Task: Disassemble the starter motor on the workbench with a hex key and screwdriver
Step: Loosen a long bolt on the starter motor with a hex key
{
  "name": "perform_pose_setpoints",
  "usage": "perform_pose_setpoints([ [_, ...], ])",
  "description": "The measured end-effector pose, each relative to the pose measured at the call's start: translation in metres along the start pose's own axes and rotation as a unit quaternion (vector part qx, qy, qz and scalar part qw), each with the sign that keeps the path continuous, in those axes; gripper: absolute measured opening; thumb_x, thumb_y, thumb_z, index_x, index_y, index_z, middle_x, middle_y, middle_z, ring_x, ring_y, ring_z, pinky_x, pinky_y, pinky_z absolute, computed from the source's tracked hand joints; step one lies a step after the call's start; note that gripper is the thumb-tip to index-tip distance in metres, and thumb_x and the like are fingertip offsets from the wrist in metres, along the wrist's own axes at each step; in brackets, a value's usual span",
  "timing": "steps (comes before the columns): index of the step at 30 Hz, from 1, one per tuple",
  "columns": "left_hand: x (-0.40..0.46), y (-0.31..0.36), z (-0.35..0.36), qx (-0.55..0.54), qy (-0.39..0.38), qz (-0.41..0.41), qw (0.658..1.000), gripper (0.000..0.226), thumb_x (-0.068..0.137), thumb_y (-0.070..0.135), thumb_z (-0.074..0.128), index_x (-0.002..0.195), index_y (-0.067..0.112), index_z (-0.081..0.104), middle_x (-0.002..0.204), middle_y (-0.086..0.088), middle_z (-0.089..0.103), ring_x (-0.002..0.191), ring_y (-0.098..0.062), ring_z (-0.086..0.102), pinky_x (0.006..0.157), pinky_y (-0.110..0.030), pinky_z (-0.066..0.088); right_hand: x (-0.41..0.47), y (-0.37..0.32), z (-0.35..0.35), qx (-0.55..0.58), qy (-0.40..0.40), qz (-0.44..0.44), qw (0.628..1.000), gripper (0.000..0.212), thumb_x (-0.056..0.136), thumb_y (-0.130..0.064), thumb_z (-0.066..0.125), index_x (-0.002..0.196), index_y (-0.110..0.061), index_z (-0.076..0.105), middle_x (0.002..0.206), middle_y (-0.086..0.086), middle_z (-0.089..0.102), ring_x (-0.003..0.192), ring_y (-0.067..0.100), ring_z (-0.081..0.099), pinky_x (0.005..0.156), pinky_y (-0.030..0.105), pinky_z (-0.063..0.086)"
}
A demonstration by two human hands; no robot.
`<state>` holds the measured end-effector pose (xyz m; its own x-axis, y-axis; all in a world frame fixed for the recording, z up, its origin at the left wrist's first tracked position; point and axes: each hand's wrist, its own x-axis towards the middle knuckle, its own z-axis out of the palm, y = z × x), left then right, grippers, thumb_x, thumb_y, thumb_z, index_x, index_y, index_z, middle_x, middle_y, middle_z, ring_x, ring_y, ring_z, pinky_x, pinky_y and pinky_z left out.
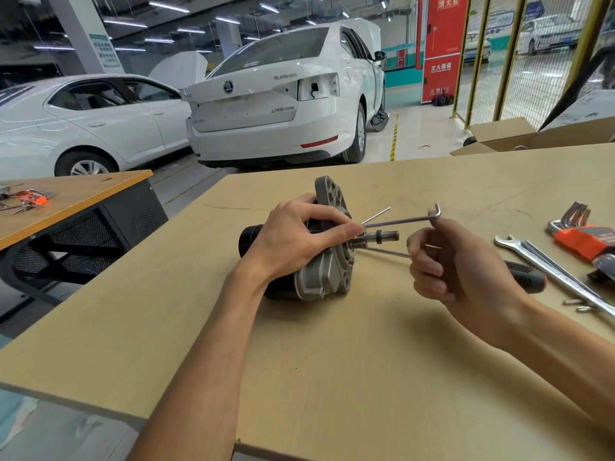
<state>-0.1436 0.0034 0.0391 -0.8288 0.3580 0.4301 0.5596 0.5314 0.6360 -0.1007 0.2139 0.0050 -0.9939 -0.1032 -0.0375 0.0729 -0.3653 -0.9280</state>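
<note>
With the starter motor (319, 261) lying on its side mid-bench (332, 361), gripped by the left hand (293, 237), the right hand (456, 261) pinches the hex key (402, 221) seated at the flange, so bolt-loosening seems underway and turning comes next.

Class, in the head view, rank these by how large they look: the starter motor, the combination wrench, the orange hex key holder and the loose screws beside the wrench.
1. starter motor
2. combination wrench
3. orange hex key holder, partly cut off, so unsure
4. loose screws

Two white cars (266, 104) beyond — cardboard box (519, 138), wrench (545, 264).
</note>
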Motion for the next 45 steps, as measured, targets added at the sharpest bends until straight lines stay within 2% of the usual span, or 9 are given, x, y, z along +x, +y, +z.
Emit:
perform_pose_setpoints([
  [8, -0.0005, 0.0015, -0.0001, 0.001, -0.001, 0.001, 1.0, 0.017, 0.071, 0.057, 0.072, 0.081, 0.043, 0.075, 0.098, 0.006, 0.066, 0.096, -0.011, 0.063, 0.089, -0.046, 0.051, -0.0057, -0.0056, 0.0016, 0.022, -0.041, -0.012, 0.999, 0.061, 0.098, -0.05, 0.038, 0.056, -0.01, 0.056, 0.049, 0.0, 0.029, 0.037, 0.013, 0.026, 0.035, 0.02, 0.021],
  [13, -0.0001, 0.0009, 0.001, 0.009, 0.005, 0.002, 1.0, 0.016, 0.07, 0.057, 0.072, 0.079, 0.045, 0.074, 0.096, 0.007, 0.066, 0.094, -0.01, 0.063, 0.088, -0.044, 0.051, -0.0043, -0.0026, -0.0015, 0.007, -0.035, -0.051, 0.998, 0.044, 0.096, -0.029, 0.036, 0.065, -0.009, 0.06, 0.05, 0.0, 0.029, 0.036, 0.013, 0.025, 0.038, 0.022, 0.016],
  [18, 0.0005, -0.0003, 0.0007, 0.012, 0.001, 0.004, 1.0, 0.018, 0.071, 0.057, 0.072, 0.082, 0.044, 0.074, 0.097, 0.011, 0.066, 0.096, -0.008, 0.063, 0.088, -0.043, 0.052, -0.0036, 0.0029, -0.0021, -0.068, -0.01, -0.095, 0.993, 0.044, 0.092, -0.009, 0.033, 0.068, -0.017, 0.069, 0.05, 0.001, 0.033, 0.038, 0.013, 0.029, 0.037, 0.021, 0.02],
  [23, -0.0001, -0.0004, 0.0002, 0.004, -0.004, 0.002, 1.0, 0.024, 0.072, 0.059, 0.069, 0.085, 0.041, 0.077, 0.1, 0.012, 0.065, 0.098, -0.007, 0.062, 0.09, -0.044, 0.052, -0.0055, 0.0023, -0.0015, -0.124, 0.009, -0.123, 0.985, 0.045, 0.095, -0.002, 0.033, 0.071, -0.017, 0.069, 0.048, 0.002, 0.034, 0.04, 0.015, 0.03, 0.038, 0.018, 0.024],
  [27, -0.0003, -0.0003, 0.0003, 0.002, 0.002, 0.003, 1.0, 0.027, 0.073, 0.058, 0.069, 0.087, 0.036, 0.078, 0.099, 0.009, 0.066, 0.098, -0.01, 0.063, 0.091, -0.046, 0.051, -0.0049, 0.0025, -0.0005, -0.114, 0.027, -0.108, 0.987, 0.041, 0.101, -0.009, 0.038, 0.083, -0.023, 0.073, 0.051, 0.001, 0.035, 0.041, 0.014, 0.031, 0.042, 0.022, 0.02],
  [30, 0.0, 0.0001, 0.0006, 0.006, 0.0, 0.007, 1.0, 0.022, 0.073, 0.056, 0.07, 0.085, 0.039, 0.077, 0.099, 0.01, 0.066, 0.098, -0.01, 0.063, 0.09, -0.046, 0.051, -0.0017, 0.0021, -0.0018, -0.084, 0.059, -0.07, 0.992, 0.028, 0.102, -0.017, 0.041, 0.095, -0.013, 0.067, 0.051, -0.001, 0.034, 0.041, 0.014, 0.027, 0.041, 0.023, 0.018],
  [34, 0.0002, 0.0003, 0.0, 0.004, 0.001, 0.01, 1.0, 0.015, 0.073, 0.056, 0.071, 0.081, 0.044, 0.075, 0.098, 0.01, 0.066, 0.097, -0.01, 0.063, 0.089, -0.045, 0.052, 0.0001, -0.0001, -0.0014, -0.025, 0.033, -0.017, 0.999, 0.047, 0.106, -0.034, 0.035, 0.074, -0.009, 0.059, 0.048, -0.002, 0.03, 0.036, 0.011, 0.026, 0.034, 0.02, 0.02],
  [39, 0.0005, -0.0005, -0.0002, 0.005, -0.002, 0.01, 1.0, 0.014, 0.071, 0.057, 0.071, 0.08, 0.046, 0.074, 0.097, 0.01, 0.065, 0.096, -0.009, 0.063, 0.088, -0.045, 0.052, -0.003, -0.004, 0.0018, 0.011, -0.009, -0.004, 1.0, 0.06, 0.101, -0.045, 0.037, 0.057, -0.011, 0.058, 0.047, -0.001, 0.03, 0.035, 0.012, 0.026, 0.034, 0.018, 0.021],
  [45, 0.001, -0.0019, 0.0001, 0.011, 0.0, 0.005, 1.0, 0.02, 0.069, 0.058, 0.072, 0.081, 0.043, 0.076, 0.097, 0.012, 0.064, 0.097, -0.009, 0.062, 0.089, -0.045, 0.051, -0.0071, -0.0057, 0.0021, 0.002, -0.039, -0.04, 0.998, 0.053, 0.091, -0.049, 0.044, 0.059, -0.01, 0.06, 0.05, 0.001, 0.029, 0.037, 0.014, 0.025, 0.037, 0.021, 0.022],
])
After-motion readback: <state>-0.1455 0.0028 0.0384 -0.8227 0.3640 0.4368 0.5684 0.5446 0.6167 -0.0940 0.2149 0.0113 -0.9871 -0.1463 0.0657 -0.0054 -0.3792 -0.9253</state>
